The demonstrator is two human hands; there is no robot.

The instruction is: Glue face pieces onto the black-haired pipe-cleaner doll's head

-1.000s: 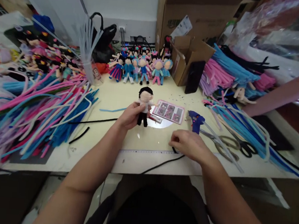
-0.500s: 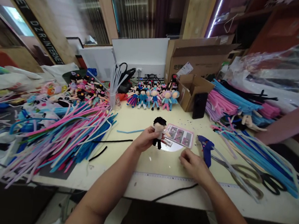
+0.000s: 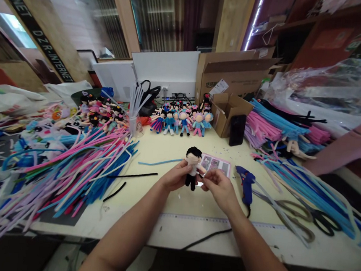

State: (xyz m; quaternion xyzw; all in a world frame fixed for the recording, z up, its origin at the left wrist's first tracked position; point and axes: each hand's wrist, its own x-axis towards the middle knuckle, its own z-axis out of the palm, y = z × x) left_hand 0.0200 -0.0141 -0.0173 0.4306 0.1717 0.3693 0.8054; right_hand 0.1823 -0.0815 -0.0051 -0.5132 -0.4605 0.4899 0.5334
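A small pipe-cleaner doll (image 3: 193, 166) with black hair, a white top and black legs stands upright in my left hand (image 3: 177, 176), whose fingers close around its body. My right hand (image 3: 215, 185) is beside the doll, with thumb and fingers pinched near its arm; what lies between the fingertips is too small to make out. Behind the hands lies a pink-edged card with pictures (image 3: 216, 164). A blue glue gun (image 3: 245, 184) rests right of my right hand, its small red light lit. A light-blue pipe cleaner (image 3: 159, 162) lies left of the doll.
Loose coloured pipe cleaners (image 3: 79, 164) are heaped at left; more bundles (image 3: 269, 126) lie at right. Finished dolls (image 3: 181, 121) stand at the back by a cardboard box (image 3: 228, 112) and a phone (image 3: 237, 130). Scissors (image 3: 326, 222) and a ruler strip (image 3: 192, 217) are nearer.
My right hand has moved left and up from the table to the doll's side. My left hand still holds the doll. The whole view has shifted slightly.
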